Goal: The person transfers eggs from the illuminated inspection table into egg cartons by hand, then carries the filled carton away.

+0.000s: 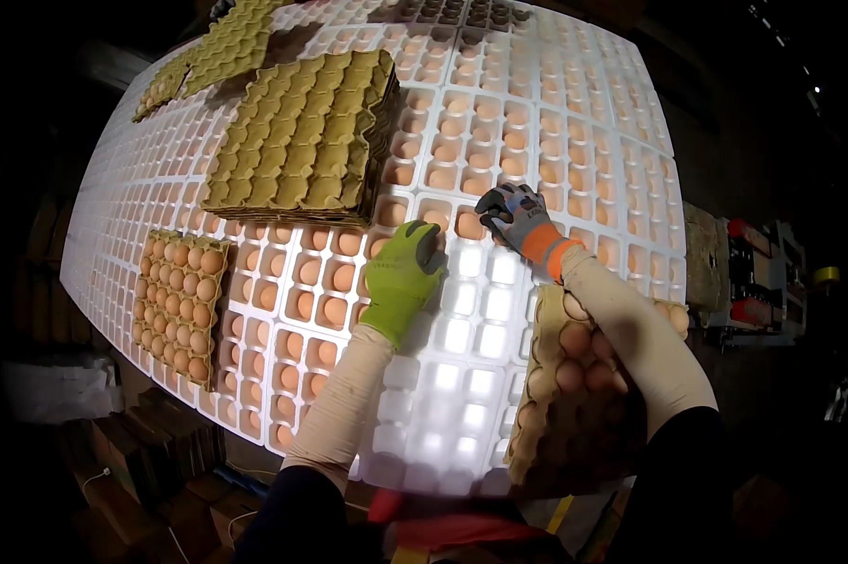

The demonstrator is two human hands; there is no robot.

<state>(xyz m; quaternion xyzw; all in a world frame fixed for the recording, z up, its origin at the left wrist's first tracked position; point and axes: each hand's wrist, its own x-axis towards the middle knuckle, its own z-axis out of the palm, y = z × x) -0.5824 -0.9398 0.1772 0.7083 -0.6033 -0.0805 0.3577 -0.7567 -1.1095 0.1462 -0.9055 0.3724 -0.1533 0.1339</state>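
My left hand, in a green glove with dark fingertips, is over the white egg tray with its fingers curled inward. What lies inside those fingers is mostly hidden. Close to its right, my right hand, in a grey and orange glove, bends its fingers down over the tray cells; their grip is hidden too. A brown egg sits between the hands, beside the right fingertips. Under my right forearm stands a pulp egg carton with several brown eggs in its far part; its near part is in shadow.
A tall stack of pulp cartons stands on the trays at left centre. A carton of eggs lies further left. At the far left is another raised carton. Cardboard lies below the left edge; red equipment stands at right.
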